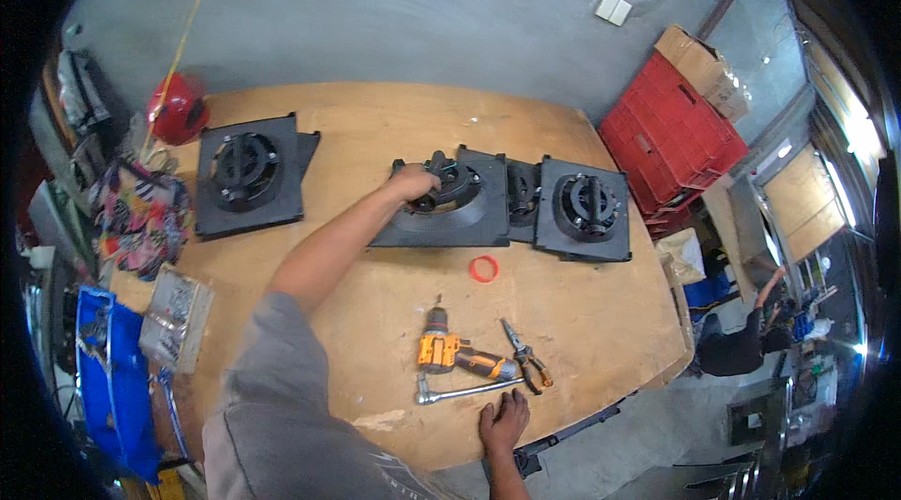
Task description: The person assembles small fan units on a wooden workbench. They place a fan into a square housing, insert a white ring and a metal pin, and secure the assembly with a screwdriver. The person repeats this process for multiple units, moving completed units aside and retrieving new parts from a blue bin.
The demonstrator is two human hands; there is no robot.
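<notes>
My left arm reaches across the table to a black square fan-like unit [460, 223] with a round centre. There my left hand [413, 183] is closed around a dark part at the top of it; the exact grip is partly hidden. My right hand [507, 420] rests at the near table edge, fingers spread and holding nothing visible. Just beyond it lie a ratchet wrench [469, 391], pliers [526, 356] with black and orange handles, and an orange and black cordless drill [441, 350]. A red ring [483, 268] lies between the drill and the unit.
Similar black units stand at left [249, 176] and right [584, 209] on the wooden table [375, 294]. Red crates [671, 129] are stacked at its right. A blue bin [117, 378], a box of small parts [176, 322] and patterned cloth [141, 214] sit left. Another person [737, 345] is far right.
</notes>
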